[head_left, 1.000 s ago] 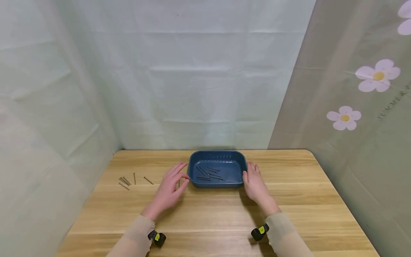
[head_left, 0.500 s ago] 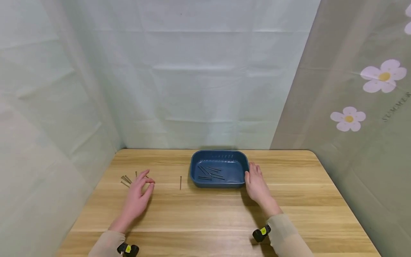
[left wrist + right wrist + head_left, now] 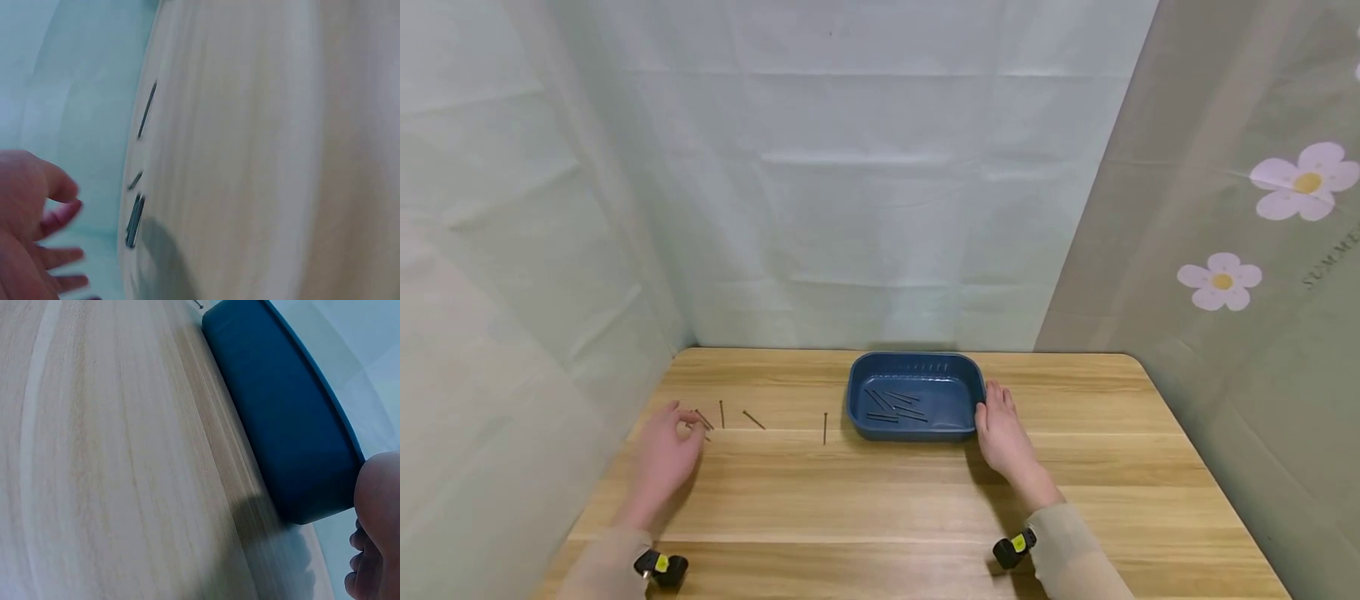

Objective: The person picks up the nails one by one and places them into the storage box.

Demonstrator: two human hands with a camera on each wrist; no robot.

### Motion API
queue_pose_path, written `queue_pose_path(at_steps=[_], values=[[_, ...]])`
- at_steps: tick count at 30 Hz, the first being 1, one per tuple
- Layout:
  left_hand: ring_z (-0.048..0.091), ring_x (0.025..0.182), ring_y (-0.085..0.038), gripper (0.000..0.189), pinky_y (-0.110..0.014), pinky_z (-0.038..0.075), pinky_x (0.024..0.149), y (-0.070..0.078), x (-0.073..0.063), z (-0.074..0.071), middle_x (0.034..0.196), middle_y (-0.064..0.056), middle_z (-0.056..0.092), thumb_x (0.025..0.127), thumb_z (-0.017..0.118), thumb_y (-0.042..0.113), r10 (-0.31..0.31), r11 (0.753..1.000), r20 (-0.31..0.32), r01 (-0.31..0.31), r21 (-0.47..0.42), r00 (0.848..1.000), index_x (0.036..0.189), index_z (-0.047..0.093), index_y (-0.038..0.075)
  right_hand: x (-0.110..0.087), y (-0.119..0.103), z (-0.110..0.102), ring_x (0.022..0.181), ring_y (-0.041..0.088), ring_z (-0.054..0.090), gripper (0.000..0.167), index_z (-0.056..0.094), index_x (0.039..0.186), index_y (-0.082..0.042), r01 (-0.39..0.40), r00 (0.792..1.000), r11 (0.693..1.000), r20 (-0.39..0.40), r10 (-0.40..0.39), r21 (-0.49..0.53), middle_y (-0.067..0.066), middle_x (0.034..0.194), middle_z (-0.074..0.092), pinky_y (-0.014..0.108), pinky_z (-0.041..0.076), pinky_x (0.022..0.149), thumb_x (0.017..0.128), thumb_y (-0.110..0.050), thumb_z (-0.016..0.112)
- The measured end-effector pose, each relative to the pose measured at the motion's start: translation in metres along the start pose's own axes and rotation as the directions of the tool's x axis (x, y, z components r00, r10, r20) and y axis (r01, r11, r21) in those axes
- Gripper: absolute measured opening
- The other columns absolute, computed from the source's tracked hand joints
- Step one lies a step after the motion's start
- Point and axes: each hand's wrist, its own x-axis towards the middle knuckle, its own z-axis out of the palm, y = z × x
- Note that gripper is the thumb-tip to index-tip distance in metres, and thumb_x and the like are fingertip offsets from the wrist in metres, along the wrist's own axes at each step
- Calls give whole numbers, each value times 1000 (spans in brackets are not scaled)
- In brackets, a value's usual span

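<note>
A blue rectangular tray (image 3: 917, 435) stands at the back middle of the table and holds several nails (image 3: 882, 417). My right hand (image 3: 1006, 437) rests against its right side, fingers straight; the right wrist view shows the tray's wall (image 3: 281, 406) beside the thumb. At the far left, my left hand (image 3: 664, 450) hovers close over a small cluster of nails (image 3: 703, 419), thumb and index finger curved with a gap between them. In the left wrist view that cluster (image 3: 134, 222) lies beyond the fingers (image 3: 61, 257), which hold nothing.
Single nails lie between the left hand and the tray: an upright-lying nail (image 3: 722, 414), a slanted nail (image 3: 754, 419), and another nail (image 3: 825, 428) just left of the tray. Cloth curtains (image 3: 880, 208) enclose the wooden table (image 3: 880, 508) at back and sides.
My left hand has moved left from beside the tray, across the loose nails, to the cluster at the far left. The right hand stays at the tray's side. The view has shifted slightly.
</note>
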Motion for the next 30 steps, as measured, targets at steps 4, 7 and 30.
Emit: queue_pose_path(at_steps=[4, 7, 30], values=[[57, 114, -60, 36, -71, 46, 91, -12, 9, -11, 128, -40, 58, 105, 59, 26, -98, 987, 67, 88, 137, 993, 98, 70, -8, 0, 0, -2, 157, 55, 17, 61, 23, 160, 19, -7, 1000, 1000, 2, 7, -5, 36, 169, 24, 60, 16, 128, 116, -22, 36], [55, 104, -57, 46, -69, 45, 84, -22, 15, -11, 111, -33, 59, 106, 59, 36, -140, 969, 120, 111, 222, 983, 84, 70, -3, -1, 0, -2, 157, 55, 17, 61, 23, 159, 19, -9, 1000, 1000, 0, 9, -7, 36, 168, 25, 59, 16, 128, 116, -21, 36], [39, 112, -63, 42, -75, 41, 91, -22, 27, -21, 112, -39, 56, 98, 57, 29, -271, 923, 277, 167, 347, 922, 91, 76, -8, 1, 3, 1, 158, 54, 17, 60, 23, 160, 19, 0, 1000, 1000, -3, 0, 12, 36, 169, 24, 58, 15, 129, 116, -20, 36]])
